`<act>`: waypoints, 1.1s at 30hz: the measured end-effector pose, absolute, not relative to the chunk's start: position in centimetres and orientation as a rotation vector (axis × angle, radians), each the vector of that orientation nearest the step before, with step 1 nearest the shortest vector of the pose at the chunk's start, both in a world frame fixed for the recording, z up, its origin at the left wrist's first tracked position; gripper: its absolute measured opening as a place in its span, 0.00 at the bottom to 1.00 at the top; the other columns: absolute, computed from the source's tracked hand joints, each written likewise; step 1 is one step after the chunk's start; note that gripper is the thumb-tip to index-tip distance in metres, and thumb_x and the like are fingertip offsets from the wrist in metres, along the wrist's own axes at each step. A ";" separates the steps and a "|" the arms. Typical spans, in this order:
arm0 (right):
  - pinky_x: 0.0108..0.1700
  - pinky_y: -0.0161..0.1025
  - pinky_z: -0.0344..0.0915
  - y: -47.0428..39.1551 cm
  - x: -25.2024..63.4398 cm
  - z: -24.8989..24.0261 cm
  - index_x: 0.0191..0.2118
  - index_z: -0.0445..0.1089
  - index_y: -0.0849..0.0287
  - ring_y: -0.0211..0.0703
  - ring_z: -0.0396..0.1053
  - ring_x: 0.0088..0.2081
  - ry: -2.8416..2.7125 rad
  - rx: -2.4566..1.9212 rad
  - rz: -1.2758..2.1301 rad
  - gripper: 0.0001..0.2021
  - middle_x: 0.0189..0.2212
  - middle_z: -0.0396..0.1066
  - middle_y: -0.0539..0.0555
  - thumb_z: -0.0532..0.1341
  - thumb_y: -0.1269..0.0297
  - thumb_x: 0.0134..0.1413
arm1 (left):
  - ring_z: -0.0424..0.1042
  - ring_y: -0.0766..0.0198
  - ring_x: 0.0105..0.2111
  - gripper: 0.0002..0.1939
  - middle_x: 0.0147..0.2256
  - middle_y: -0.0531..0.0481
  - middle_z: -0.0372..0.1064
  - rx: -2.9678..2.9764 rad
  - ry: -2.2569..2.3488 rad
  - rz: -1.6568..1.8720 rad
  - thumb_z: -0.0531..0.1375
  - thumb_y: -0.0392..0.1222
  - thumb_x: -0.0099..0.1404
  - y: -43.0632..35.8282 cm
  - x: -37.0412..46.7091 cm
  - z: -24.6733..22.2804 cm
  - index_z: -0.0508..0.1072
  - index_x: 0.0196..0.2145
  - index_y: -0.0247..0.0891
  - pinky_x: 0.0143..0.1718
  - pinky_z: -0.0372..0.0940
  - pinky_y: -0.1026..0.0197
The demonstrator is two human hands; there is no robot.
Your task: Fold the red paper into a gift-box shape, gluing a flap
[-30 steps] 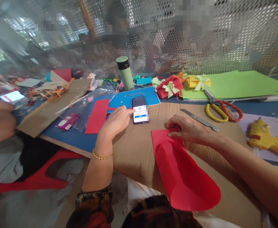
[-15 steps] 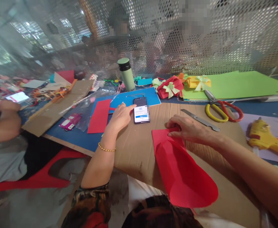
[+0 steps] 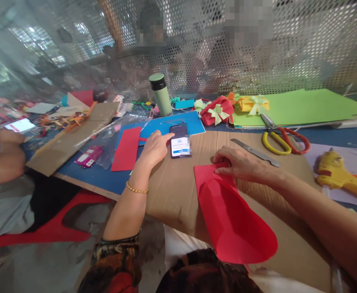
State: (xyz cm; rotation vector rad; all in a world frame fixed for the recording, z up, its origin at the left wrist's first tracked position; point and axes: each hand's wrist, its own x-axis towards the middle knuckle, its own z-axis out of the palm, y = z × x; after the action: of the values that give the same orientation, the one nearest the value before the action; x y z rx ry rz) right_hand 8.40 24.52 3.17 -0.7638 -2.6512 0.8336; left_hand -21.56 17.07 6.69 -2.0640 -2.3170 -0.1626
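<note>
The right hand [image 3: 237,162] pinches curled red paper [image 3: 231,219]: best gripped lightly; the left hand [image 3: 154,149], forefinger extended, should tap the phone [image 3: 177,143] gently.

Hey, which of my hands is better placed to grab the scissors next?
Likely the right hand: it is nearer the scissors, though it must release the red paper. The left hand is farther off, pointing at the phone.

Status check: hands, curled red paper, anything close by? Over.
Left hand: finger extended at phone. Right hand: holding curled red paper by far end. Metal strip just beyond right hand.
</note>
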 end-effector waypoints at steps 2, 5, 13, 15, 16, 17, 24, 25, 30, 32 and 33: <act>0.40 0.40 0.68 24.5 8.4 3.2 0.37 0.72 0.55 0.44 0.70 0.37 -2.656 -0.766 0.844 0.06 0.36 0.73 0.53 0.66 0.64 0.53 | 0.70 0.50 0.48 0.38 0.45 0.38 0.69 -2.048 -2.297 -0.171 0.45 0.20 0.67 16.9 -21.7 6.8 0.72 0.68 0.41 0.55 0.67 0.48; 0.40 0.40 0.68 24.5 8.4 3.2 0.37 0.71 0.55 0.44 0.70 0.37 -2.655 -0.766 0.855 0.06 0.36 0.74 0.53 0.66 0.63 0.53 | 0.69 0.50 0.48 0.37 0.44 0.38 0.69 -2.029 -2.281 -0.205 0.46 0.21 0.67 16.7 -21.8 7.1 0.73 0.68 0.41 0.54 0.67 0.48; 0.40 0.40 0.68 24.5 8.4 3.2 0.36 0.72 0.54 0.44 0.70 0.36 -2.646 -0.783 0.851 0.06 0.35 0.74 0.53 0.66 0.62 0.52 | 0.68 0.49 0.48 0.36 0.45 0.38 0.70 -2.003 -2.294 -0.245 0.46 0.23 0.69 16.4 -21.7 7.5 0.74 0.67 0.43 0.53 0.68 0.49; 0.40 0.40 0.68 24.5 8.4 3.2 0.36 0.71 0.55 0.44 0.70 0.36 -2.642 -0.784 0.854 0.06 0.35 0.74 0.53 0.66 0.63 0.52 | 0.68 0.49 0.48 0.36 0.46 0.37 0.69 -1.993 -2.316 -0.241 0.45 0.23 0.69 16.3 -21.5 7.6 0.74 0.66 0.42 0.52 0.68 0.48; 0.40 0.40 0.68 24.5 8.4 3.2 0.36 0.71 0.55 0.44 0.70 0.36 -2.642 -0.785 0.854 0.06 0.36 0.74 0.53 0.66 0.63 0.52 | 0.68 0.49 0.48 0.36 0.46 0.37 0.69 -1.993 -2.321 -0.241 0.45 0.22 0.69 16.3 -21.4 7.7 0.75 0.66 0.42 0.53 0.67 0.49; 0.40 0.40 0.68 24.5 8.4 3.2 0.36 0.71 0.55 0.44 0.70 0.36 -2.644 -0.788 0.854 0.06 0.36 0.73 0.53 0.66 0.63 0.52 | 0.68 0.49 0.49 0.36 0.46 0.38 0.69 -1.997 -2.322 -0.243 0.45 0.22 0.69 16.2 -21.3 7.7 0.75 0.65 0.42 0.53 0.67 0.49; 0.39 0.40 0.67 24.5 8.4 3.2 0.37 0.71 0.55 0.43 0.69 0.35 -2.657 -0.812 0.868 0.07 0.35 0.72 0.52 0.66 0.61 0.53 | 0.69 0.49 0.49 0.33 0.44 0.39 0.69 -1.966 -2.303 -0.244 0.45 0.23 0.70 15.9 -21.7 7.7 0.79 0.60 0.40 0.55 0.66 0.48; 0.39 0.40 0.67 24.5 8.4 3.2 0.38 0.71 0.54 0.43 0.69 0.36 -2.654 -0.810 0.868 0.07 0.35 0.72 0.52 0.66 0.61 0.53 | 0.69 0.49 0.49 0.32 0.44 0.39 0.69 -1.963 -2.295 -0.229 0.45 0.23 0.70 16.0 -21.8 7.7 0.79 0.60 0.39 0.54 0.67 0.48; 0.39 0.39 0.67 24.5 8.4 2.9 0.38 0.72 0.54 0.43 0.69 0.36 -2.646 -0.805 0.846 0.07 0.35 0.72 0.52 0.66 0.61 0.53 | 0.70 0.49 0.46 0.32 0.41 0.38 0.71 -1.970 -2.293 -0.129 0.46 0.22 0.68 16.2 -22.0 7.2 0.80 0.58 0.37 0.50 0.69 0.48; 0.40 0.39 0.67 24.6 8.4 2.9 0.38 0.72 0.54 0.43 0.69 0.36 -2.650 -0.800 0.839 0.06 0.36 0.72 0.53 0.65 0.61 0.53 | 0.71 0.50 0.45 0.31 0.42 0.38 0.71 -1.968 -2.299 -0.117 0.46 0.22 0.68 16.3 -22.0 7.2 0.80 0.57 0.38 0.49 0.69 0.49; 0.40 0.39 0.67 24.6 8.4 2.8 0.37 0.72 0.55 0.43 0.69 0.36 -2.652 -0.798 0.836 0.06 0.35 0.73 0.53 0.66 0.62 0.53 | 0.71 0.50 0.45 0.32 0.42 0.38 0.71 -1.965 -2.304 -0.113 0.46 0.22 0.68 16.4 -22.0 7.1 0.79 0.59 0.37 0.49 0.69 0.49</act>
State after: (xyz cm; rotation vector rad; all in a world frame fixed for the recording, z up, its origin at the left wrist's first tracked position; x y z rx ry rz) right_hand 8.38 24.63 2.82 -0.7981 -2.6525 0.8364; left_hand -22.01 16.38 7.14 -1.9655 -2.3044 -0.1128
